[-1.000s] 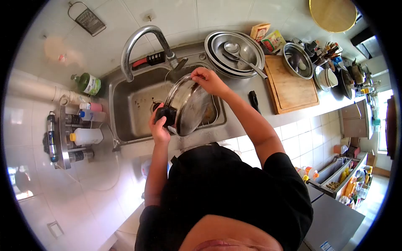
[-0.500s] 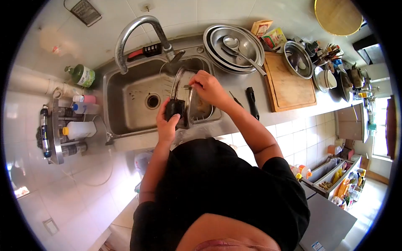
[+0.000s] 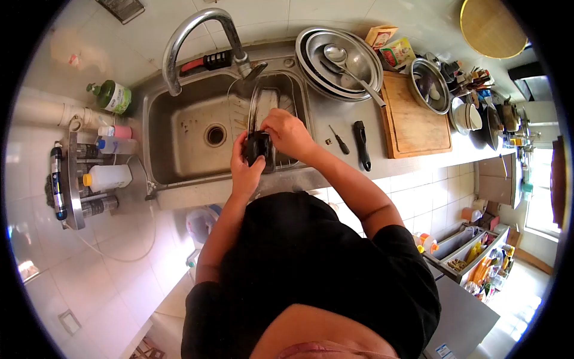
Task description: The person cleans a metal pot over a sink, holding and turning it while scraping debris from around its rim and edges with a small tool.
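Observation:
A glass pot lid (image 3: 256,107) with a metal rim stands on edge over the right part of the sink (image 3: 179,134). My left hand (image 3: 247,170) is wrapped round its black knob (image 3: 258,146). The fingers of my right hand (image 3: 286,133) are pinched together at the knob's right side; whatever they grip is too small to make out. On the counter right of the sink lie a small screwdriver (image 3: 341,141), a tiny metal piece (image 3: 328,142) and a black handle (image 3: 362,145).
The faucet (image 3: 206,18) arches over the sink's back edge. Stacked metal bowls (image 3: 305,66) with a ladle (image 3: 353,70) sit behind the counter items. To the right is a wooden cutting board (image 3: 415,128) bearing a metal bowl (image 3: 427,84). Bottles (image 3: 107,178) stand on a left shelf.
The lid has turned from tilted to nearly edge-on. My right hand has moved from its upper rim down to the knob. The screwdriver and tiny piece now show fully.

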A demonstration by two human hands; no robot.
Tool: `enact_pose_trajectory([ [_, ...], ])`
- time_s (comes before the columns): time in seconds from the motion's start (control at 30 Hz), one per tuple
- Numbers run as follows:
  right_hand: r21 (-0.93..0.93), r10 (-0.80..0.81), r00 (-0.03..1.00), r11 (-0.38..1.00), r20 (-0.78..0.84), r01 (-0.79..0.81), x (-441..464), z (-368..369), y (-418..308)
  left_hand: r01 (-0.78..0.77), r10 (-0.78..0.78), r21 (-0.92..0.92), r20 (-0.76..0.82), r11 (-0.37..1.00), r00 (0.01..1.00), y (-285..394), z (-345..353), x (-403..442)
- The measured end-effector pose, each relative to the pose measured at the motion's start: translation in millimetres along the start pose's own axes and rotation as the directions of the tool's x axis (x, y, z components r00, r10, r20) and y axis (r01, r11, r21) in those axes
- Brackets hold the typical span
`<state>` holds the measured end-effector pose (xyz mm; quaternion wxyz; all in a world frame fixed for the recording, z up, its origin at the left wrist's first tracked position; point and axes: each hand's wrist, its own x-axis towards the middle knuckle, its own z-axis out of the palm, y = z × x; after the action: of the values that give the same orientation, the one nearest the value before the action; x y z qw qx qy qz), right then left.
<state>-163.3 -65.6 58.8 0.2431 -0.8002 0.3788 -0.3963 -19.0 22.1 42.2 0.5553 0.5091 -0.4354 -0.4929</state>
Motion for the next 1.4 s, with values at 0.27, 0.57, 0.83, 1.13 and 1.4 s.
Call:
enact_pose_trajectory([
  [0.27,-0.030,-0.049,0.999,0.998,0.020,0.049,2,0,-2,0.029,-0.029,0.001,-0.009,1.000,1.000,4,0,0],
  [0.57,-0.073,-0.050,0.998,0.996,0.049,0.054,4,0,4,0.019,-0.019,0.045,-0.007,0.999,1.000,-7,1,-1],
  [0.83,-0.058,-0.059,0.998,0.996,0.025,0.061,2,-4,9,0.033,-0.034,0.053,0.023,0.998,0.999,-2,6,-1],
  [1.13,-0.014,-0.081,0.994,0.997,0.069,0.082,-4,-3,10,0.011,-0.012,0.102,0.011,0.995,1.000,-7,6,-2],
  [1.4,-0.001,0.000,0.992,1.000,-0.126,0.000,20,-1,29,0.033,-0.033,0.094,-0.003,0.995,0.999,-8,7,-3],
])
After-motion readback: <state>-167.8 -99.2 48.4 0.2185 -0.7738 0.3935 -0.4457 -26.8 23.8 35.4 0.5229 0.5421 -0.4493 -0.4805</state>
